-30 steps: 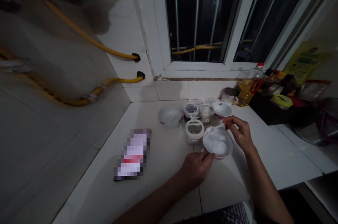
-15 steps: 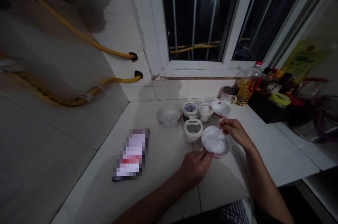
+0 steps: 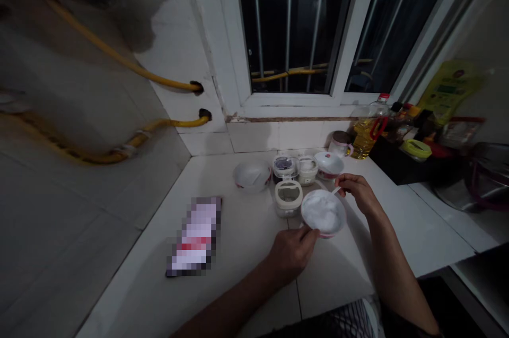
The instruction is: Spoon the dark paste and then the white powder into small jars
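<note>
A bowl (image 3: 339,221) of white, powdery or fluffy stuff (image 3: 320,211) stands on the counter, with pink-red marks on its outside. My left hand (image 3: 292,253) pinches its near rim between thumb and fingers. At the far right rim, my right hand (image 3: 358,192) grips a slim white spoon (image 3: 336,190). Its lower end points down into the bowl and cannot be made out clearly. Just left of the bowl is a lidded jar (image 3: 288,200). Behind that sit two more lidded jars, a dark-filled one (image 3: 284,168) and a pale one (image 3: 307,170).
A wide bowl (image 3: 242,176) with a white utensil inside stands left of the jars, and a smaller bowl (image 3: 332,171) behind. An oil bottle (image 3: 363,136), a mug (image 3: 340,144) and a black condiment rack (image 3: 392,163) line the right. A blurred-out phone (image 3: 194,234) lies at left.
My right hand has drawn slightly up and right from the bowl, so more of the white spoon shows. My left hand keeps its hold on the rim. The view has shifted a little.
</note>
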